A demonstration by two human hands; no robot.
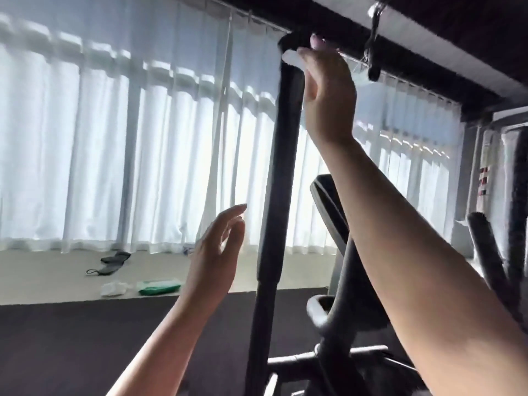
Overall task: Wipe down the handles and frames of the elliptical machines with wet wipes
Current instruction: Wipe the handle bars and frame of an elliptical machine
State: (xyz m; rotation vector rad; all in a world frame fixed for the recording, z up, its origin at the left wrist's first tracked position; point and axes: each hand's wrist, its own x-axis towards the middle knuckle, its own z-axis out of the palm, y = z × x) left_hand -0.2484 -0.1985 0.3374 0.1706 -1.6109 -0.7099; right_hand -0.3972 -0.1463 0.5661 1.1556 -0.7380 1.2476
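Observation:
A tall black elliptical handle rises up the middle of the view. My right hand is at its top end and holds a white wet wipe against the handle's tip, fingers wrapped over the top. My left hand hovers just left of the handle's lower grip with relaxed fingers and touches nothing. The elliptical's console and dark frame stand behind the handle, to the right.
A green pack of wet wipes and a crumpled white wipe lie on the pale floor by the white curtains. A dark item lies further back. More black handles stand at far right.

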